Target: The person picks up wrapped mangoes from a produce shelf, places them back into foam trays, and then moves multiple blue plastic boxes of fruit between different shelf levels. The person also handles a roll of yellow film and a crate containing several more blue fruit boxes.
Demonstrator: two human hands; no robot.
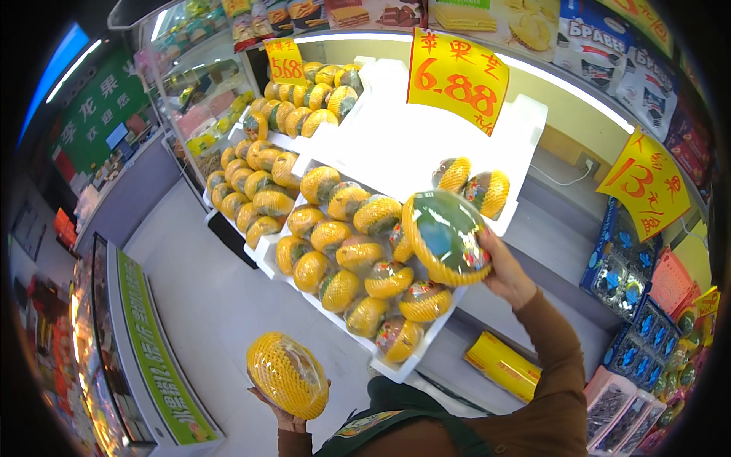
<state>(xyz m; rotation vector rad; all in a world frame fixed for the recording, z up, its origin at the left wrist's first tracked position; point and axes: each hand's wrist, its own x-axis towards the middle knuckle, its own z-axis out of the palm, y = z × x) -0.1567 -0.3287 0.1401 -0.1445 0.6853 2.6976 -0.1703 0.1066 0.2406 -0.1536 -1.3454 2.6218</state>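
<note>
My left hand (286, 413), at the bottom, supports a film-wrapped mango in a yellow foam net (285, 371) from below. Out to the right, my right hand (510, 273) grips the edge of a large green mango (448, 231), also in film and a yellow net, with colourful stickers on it. This mango hangs above the near white foam box (408, 368), which holds rows of netted mangoes (357, 251). Behind my right hand, two more mangoes (485, 191) sit at the right end of a bright, overexposed foam box (521, 131).
More netted mangoes (262, 188) fill boxes at the left. Yellow price signs (457, 80) hang above. A yellow roll (502, 365) lies on the lower step. Blueberry punnets (642, 337) stand at right. A glass display case (188, 103) and a counter (137, 171) are farther left.
</note>
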